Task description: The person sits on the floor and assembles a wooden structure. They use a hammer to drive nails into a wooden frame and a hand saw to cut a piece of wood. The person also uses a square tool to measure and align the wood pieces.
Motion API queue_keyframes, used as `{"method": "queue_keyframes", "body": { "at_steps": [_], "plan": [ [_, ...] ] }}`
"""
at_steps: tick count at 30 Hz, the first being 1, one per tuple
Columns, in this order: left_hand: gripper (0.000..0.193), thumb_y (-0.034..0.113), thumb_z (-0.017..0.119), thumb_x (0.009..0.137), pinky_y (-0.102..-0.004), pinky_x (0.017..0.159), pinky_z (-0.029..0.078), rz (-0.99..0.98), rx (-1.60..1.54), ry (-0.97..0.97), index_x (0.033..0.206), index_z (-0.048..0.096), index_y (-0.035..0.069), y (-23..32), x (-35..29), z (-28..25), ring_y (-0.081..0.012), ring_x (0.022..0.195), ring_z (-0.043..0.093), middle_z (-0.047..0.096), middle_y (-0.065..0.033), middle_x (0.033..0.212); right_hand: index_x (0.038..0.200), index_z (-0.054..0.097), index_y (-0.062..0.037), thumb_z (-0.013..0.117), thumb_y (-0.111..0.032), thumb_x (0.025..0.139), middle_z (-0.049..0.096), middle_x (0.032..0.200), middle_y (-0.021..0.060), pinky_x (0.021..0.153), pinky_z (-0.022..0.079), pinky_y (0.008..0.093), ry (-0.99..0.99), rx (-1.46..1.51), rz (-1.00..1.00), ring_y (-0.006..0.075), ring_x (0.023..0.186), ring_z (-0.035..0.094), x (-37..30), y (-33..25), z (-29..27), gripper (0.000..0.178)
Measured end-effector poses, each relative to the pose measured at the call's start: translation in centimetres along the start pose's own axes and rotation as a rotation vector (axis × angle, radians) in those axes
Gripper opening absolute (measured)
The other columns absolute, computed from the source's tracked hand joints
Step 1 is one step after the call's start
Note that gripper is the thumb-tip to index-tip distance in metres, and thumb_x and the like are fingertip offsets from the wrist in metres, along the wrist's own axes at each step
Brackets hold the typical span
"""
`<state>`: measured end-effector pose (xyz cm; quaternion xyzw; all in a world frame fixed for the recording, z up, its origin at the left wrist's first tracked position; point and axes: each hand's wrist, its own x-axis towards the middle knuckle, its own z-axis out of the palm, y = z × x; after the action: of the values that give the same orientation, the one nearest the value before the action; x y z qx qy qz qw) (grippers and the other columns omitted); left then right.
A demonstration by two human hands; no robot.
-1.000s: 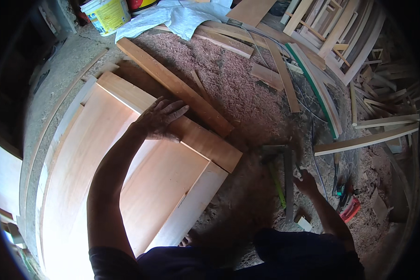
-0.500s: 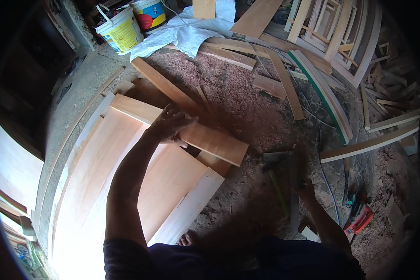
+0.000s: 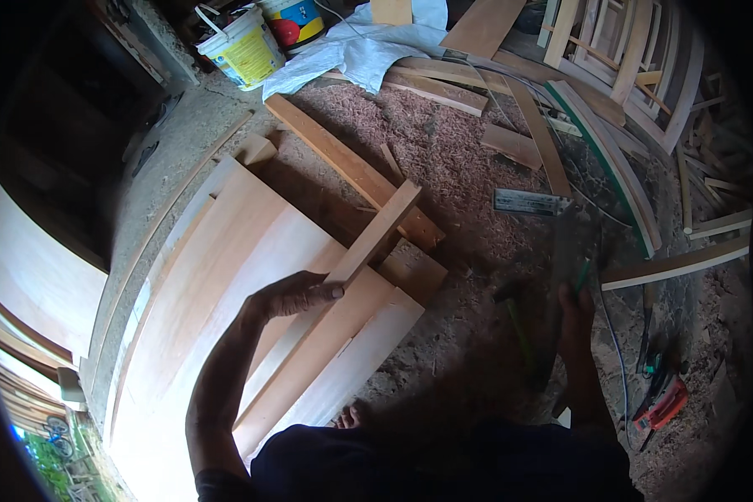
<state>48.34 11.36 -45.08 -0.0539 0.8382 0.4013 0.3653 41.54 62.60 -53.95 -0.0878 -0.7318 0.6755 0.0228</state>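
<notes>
My left hand [image 3: 297,297] is closed round a wooden board [image 3: 375,234], which is turned on its narrow edge. The board slants over a broad pale wooden panel [image 3: 251,243], its far end beyond the panel's edge. To the right, my right hand [image 3: 576,305] is closed on a metal carpenter's square [image 3: 527,202], whose long dark arm runs down past the hand. A thin green stick, like a pencil [image 3: 584,272], pokes up from the same hand. Wooden blocks [image 3: 410,269] show beneath the panel's far edge. A hammer [image 3: 514,309] with a yellow-green handle lies between my hands, in shadow.
A thick plank [image 3: 343,159] lies beyond the panel on shavings [image 3: 443,159]. Buckets [image 3: 243,50] and a white sheet [image 3: 360,46] are at the back. Wooden frames [image 3: 611,58] and a green-edged strip [image 3: 602,167] lie right. A red power tool [image 3: 665,406] rests near right.
The board has turned from lying across the panel's far edge to running lengthwise over it, drawn nearer by my left hand. My right hand has raised the square slightly. The view has shifted.
</notes>
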Motion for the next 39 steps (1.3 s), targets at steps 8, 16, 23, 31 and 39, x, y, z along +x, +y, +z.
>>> {"method": "queue_keyframes", "body": {
  "at_steps": [8,16,23,31,39],
  "plan": [
    [0.072,0.064,0.058,0.094,-0.0483,0.100,0.049,-0.012,0.387,0.254,0.141,0.057,0.009,0.8,-1.1,8.1,-0.0384,0.119,0.062,0.061,-0.0242,0.135,0.127,0.056,0.0015,0.064,-0.020,0.101,0.056,0.103,-0.0015,0.086,0.044,0.0250,-0.462,0.146,0.257,0.0056,0.096,0.050,-1.3,-4.4,10.1,0.035],
    [0.077,0.046,0.072,0.090,-0.0521,0.079,0.055,0.039,0.250,0.636,0.144,0.042,0.000,-4.3,0.1,10.1,-0.0406,0.103,0.068,0.059,-0.0274,0.126,0.107,0.061,-0.0020,0.059,-0.017,0.101,0.056,0.085,-0.0029,0.073,0.045,0.0287,-0.832,0.018,0.109,0.0048,0.082,0.051,-2.5,1.2,16.9,0.016],
    [0.130,0.050,0.088,0.069,-0.0541,0.107,0.038,0.239,0.548,1.290,0.161,0.012,0.000,-1.4,1.5,11.2,-0.0403,0.122,0.053,0.049,-0.0236,0.144,0.106,0.065,-0.0040,0.060,-0.021,0.101,0.059,0.083,-0.0025,0.073,0.045,0.0297,-0.924,0.096,0.185,0.0059,0.081,0.052,-3.7,3.1,18.2,0.018],
    [0.090,0.050,0.080,0.080,-0.0491,0.090,0.049,0.036,0.571,0.970,0.152,0.045,0.008,0.7,3.7,10.7,-0.0362,0.105,0.061,0.061,-0.0173,0.116,0.106,0.068,-0.0031,0.054,-0.033,0.105,0.063,0.090,0.0018,0.081,0.047,0.0326,-0.871,-0.081,0.051,0.0105,0.088,0.057,-2.0,3.1,16.7,0.033],
    [0.088,0.047,0.078,0.082,-0.0487,0.085,0.051,0.122,0.659,0.996,0.152,0.043,0.005,0.3,4.2,10.4,-0.0362,0.098,0.062,0.061,-0.0173,0.113,0.112,0.069,-0.0023,0.044,-0.040,0.109,0.069,0.102,0.0096,0.086,0.049,0.0317,-0.486,-0.068,-0.002,0.0153,0.096,0.062,0.8,-2.7,13.9,0.045]
  ]
}}
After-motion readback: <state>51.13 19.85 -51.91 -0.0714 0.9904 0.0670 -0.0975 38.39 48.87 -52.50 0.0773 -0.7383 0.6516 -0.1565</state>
